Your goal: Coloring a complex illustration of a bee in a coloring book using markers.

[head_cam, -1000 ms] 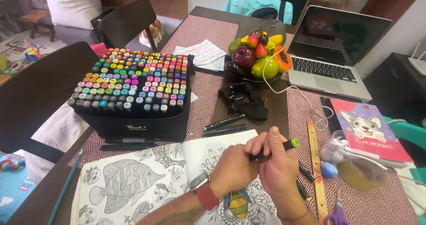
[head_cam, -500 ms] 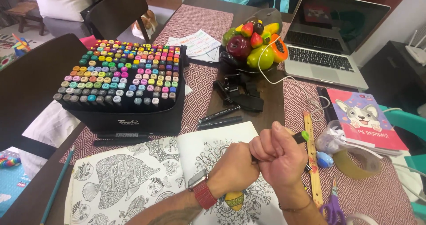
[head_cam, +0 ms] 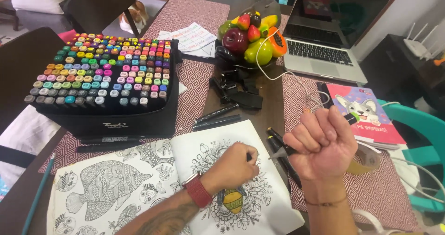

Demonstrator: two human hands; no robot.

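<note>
a: biggest first. dark worktop (head_cam: 271,107) with red patterned mats. open laptop (head_cam: 331,29) far right, top of its screen cut off by the frame.

b: packages?

a: black marker case (head_cam: 104,84) on the left, rows of coloured caps up, small light logo on its front wall. in front of it the open colouring book (head_cam: 139,184), fish page on the left, flower page on the right, bottom edge out of frame. pink notebook (head_cam: 364,114) with a cartoon dog on the cover lies right of the hands, lower corner hidden behind the fist. white printed sheet (head_cam: 190,38) with coloured boxes sits behind the case.

b: centre?

a: fruit bowl (head_cam: 250,43), white cable draped over it. black clips in a pile (head_cam: 236,94) just in front.

b: hands?

a: right hand (head_cam: 324,144) is a tight fist around a marker (head_cam: 351,119). green end sticks out the top, grey tip out the bottom, barrel hidden inside. left hand (head_cam: 234,165) rests on the flower page, fingers curled. something dark and small at the fingertips, likely a cap, can't tell for sure.

b: loose bits?

a: two black markers (head_cam: 218,117) between case and book, more (head_cam: 280,147) beside the fist. tape roll (head_cam: 368,158) mostly hidden behind the fist.
</note>
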